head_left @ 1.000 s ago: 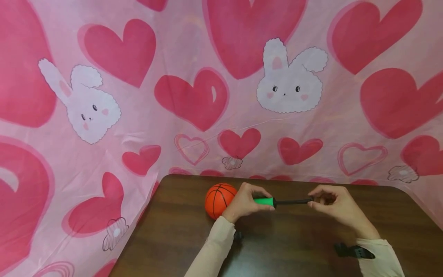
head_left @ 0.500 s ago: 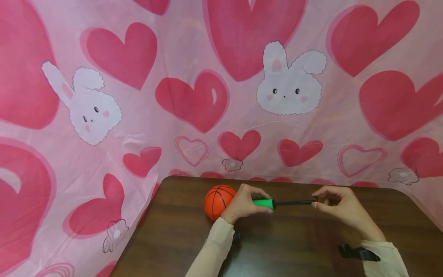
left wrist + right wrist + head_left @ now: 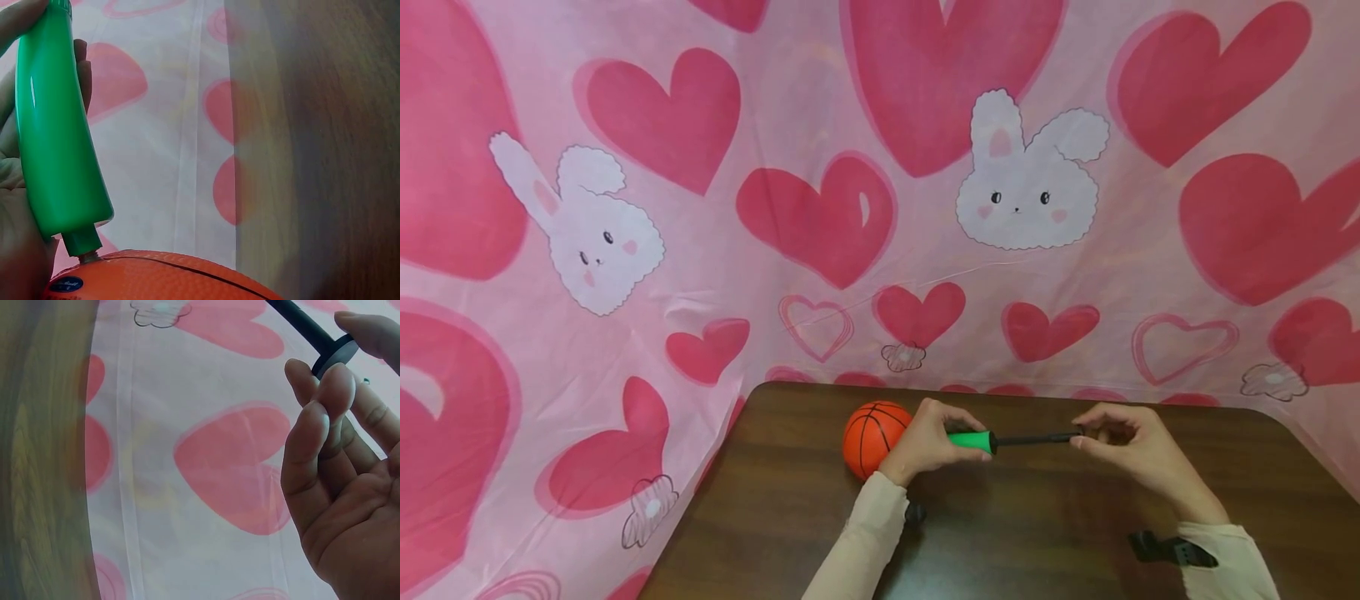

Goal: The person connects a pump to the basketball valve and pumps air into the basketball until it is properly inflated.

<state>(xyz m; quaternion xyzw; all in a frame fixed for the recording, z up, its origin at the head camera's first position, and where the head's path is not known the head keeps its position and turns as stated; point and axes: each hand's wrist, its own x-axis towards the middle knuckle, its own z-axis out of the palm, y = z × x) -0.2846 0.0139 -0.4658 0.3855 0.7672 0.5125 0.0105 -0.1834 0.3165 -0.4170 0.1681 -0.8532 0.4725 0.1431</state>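
Observation:
In the head view my left hand (image 3: pixel 923 443) grips the green barrel of a ball pump (image 3: pixel 970 442). The left wrist view shows the curved pump body (image 3: pixel 59 125) along that palm, its nozzle end meeting an orange toy basketball (image 3: pixel 162 278). This basketball (image 3: pixel 872 440) sits left of the hand, partly hidden by it. A black plunger rod (image 3: pixel 1033 439) reaches out of the barrel to the right. My right hand (image 3: pixel 1142 450) pinches the round end cap (image 3: pixel 334 356) of that rod between thumb and fingers.
Both hands work above a brown wooden table (image 3: pixel 1015 533). Black wrist straps (image 3: pixel 1172 550) show at the sleeves. A pink cloth with hearts and rabbits (image 3: pixel 925 208) hangs right behind the table's far edge.
The right hand drew the plunger a little outward to the right, then moved it slightly back left. My left hand, the pump barrel and the basketball stayed nearly in place.

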